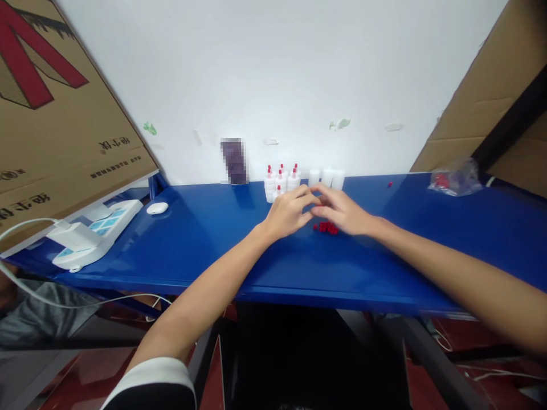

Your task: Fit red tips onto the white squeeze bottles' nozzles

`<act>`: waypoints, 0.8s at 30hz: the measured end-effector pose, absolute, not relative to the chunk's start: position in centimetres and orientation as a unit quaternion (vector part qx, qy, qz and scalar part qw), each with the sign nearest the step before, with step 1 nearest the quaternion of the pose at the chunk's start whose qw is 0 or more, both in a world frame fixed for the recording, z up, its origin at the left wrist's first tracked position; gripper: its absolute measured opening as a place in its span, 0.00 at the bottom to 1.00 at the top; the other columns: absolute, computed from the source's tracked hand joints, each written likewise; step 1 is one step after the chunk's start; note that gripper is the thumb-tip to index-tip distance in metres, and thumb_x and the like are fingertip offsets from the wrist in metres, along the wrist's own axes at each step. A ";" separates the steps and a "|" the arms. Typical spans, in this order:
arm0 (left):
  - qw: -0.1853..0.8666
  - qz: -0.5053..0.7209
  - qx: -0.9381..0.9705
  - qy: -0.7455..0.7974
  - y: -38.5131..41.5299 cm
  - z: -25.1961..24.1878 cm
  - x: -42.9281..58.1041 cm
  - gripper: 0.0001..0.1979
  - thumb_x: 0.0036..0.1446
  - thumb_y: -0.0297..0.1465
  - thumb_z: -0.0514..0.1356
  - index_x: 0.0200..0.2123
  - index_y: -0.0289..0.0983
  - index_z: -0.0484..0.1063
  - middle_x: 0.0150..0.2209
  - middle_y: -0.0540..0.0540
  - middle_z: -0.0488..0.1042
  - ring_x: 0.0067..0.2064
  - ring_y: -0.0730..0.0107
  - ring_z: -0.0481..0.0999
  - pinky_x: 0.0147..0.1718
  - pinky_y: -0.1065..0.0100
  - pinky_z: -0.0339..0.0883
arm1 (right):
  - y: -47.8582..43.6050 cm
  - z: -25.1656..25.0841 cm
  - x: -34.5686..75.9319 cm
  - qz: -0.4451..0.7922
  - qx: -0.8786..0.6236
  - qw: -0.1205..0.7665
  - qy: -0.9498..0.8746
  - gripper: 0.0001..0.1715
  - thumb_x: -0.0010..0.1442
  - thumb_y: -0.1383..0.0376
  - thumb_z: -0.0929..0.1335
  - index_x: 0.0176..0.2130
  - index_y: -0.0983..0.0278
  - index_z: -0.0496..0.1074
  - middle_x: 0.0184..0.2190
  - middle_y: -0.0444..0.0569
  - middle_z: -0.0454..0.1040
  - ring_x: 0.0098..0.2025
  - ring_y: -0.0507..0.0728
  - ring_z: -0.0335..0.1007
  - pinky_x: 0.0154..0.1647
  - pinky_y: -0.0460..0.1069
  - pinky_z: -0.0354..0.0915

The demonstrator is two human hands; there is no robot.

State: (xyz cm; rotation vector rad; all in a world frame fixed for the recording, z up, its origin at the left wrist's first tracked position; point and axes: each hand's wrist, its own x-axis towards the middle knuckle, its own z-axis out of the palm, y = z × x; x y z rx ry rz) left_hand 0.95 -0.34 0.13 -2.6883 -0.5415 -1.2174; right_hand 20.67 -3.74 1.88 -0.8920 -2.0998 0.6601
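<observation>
My left hand and my right hand come together above the blue table, fingertips nearly touching. The fingers of both are curled in a pinch; whatever lies between them is hidden or too small to name. Right below them is a pile of small red caps, with a single one lying just to its left. Behind my left hand stand several white squeeze bottles with red-tipped nozzles. White bottles without red tips stand behind my right hand, close to the wall.
A clear plastic bag with red pieces lies at the right, near a loose red piece. At the left are a white power strip with a plugged charger and a white earbud case. A blurred-out phone-like object leans on the wall.
</observation>
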 end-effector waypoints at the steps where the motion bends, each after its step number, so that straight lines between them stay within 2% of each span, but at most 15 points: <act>1: 0.071 -0.387 -0.903 -0.173 -0.4 0.2 0.9 0.07 0.67 0.26 0.59 0.42 0.36 0.78 0.40 0.45 0.77 0.38 0.71 0.78 0.34 0.70 0.70 | -3.9 1.8 20.6 0.204 -0.360 0.354 -0.839 0.15 0.63 0.56 0.68 0.46 0.60 0.65 0.24 0.40 0.68 0.25 0.55 0.64 0.28 0.50 0.57; 5: 0.092 -0.348 -0.918 -0.163 -0.5 0.3 0.7 0.11 0.64 0.23 0.56 0.43 0.37 0.78 0.39 0.45 0.79 0.40 0.68 0.80 0.34 0.69 0.71 | -4.3 1.8 20.3 0.084 -0.399 0.281 -0.869 0.19 0.65 0.54 0.64 0.51 0.62 0.65 0.24 0.44 0.71 0.27 0.59 0.67 0.31 0.52 0.58; 8: 0.122 -0.338 -0.921 -0.153 -0.5 0.3 0.8 0.10 0.65 0.25 0.56 0.44 0.36 0.78 0.39 0.45 0.81 0.38 0.68 0.80 0.32 0.69 0.71 | -4.4 2.0 20.3 0.060 -0.404 0.258 -0.875 0.26 0.64 0.56 0.61 0.58 0.65 0.64 0.28 0.48 0.76 0.29 0.62 0.71 0.34 0.54 0.61; 12: 0.163 -0.333 -0.916 -0.156 -0.6 0.3 1.0 0.10 0.65 0.28 0.56 0.44 0.36 0.78 0.38 0.44 0.82 0.37 0.67 0.81 0.30 0.69 0.70 | -4.7 2.3 20.1 0.042 -0.418 0.243 -0.874 0.31 0.62 0.60 0.59 0.61 0.68 0.63 0.28 0.50 0.77 0.30 0.63 0.72 0.35 0.55 0.63; 19: 0.186 -0.321 -0.911 -0.179 -0.9 0.7 1.0 0.10 0.63 0.27 0.56 0.39 0.35 0.78 0.36 0.44 0.82 0.33 0.67 0.80 0.26 0.68 0.65 | -4.9 2.5 19.7 -0.009 -0.455 0.229 -0.861 0.31 0.62 0.60 0.59 0.61 0.68 0.65 0.31 0.53 0.80 0.31 0.64 0.74 0.35 0.55 0.61; 24: 0.160 -0.312 -0.918 -0.187 -1.0 0.6 1.1 0.08 0.60 0.27 0.57 0.38 0.35 0.78 0.35 0.45 0.82 0.34 0.65 0.81 0.25 0.67 0.63 | -4.8 2.1 19.8 0.021 -0.425 0.250 -0.870 0.28 0.62 0.63 0.59 0.60 0.66 0.65 0.31 0.51 0.80 0.31 0.63 0.74 0.35 0.55 0.63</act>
